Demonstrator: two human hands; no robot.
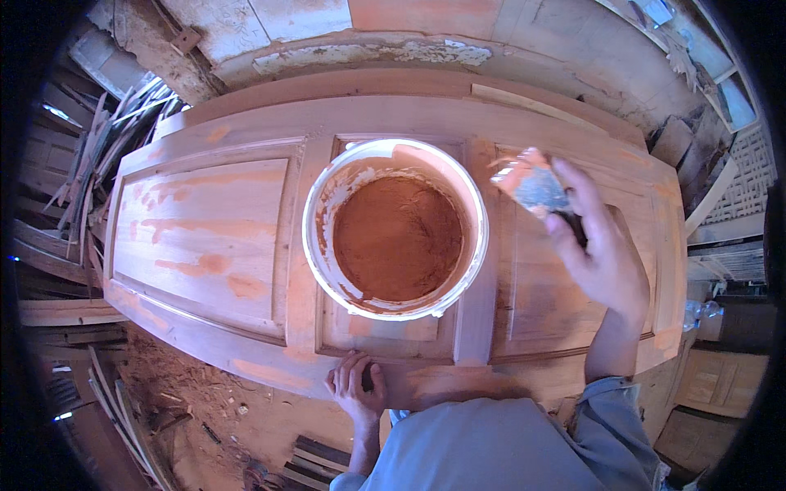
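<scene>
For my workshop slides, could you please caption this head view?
Right hand lifts a smeared putty knife beside a white bucket of reddish-brown paste on a panelled wooden door.
</scene>
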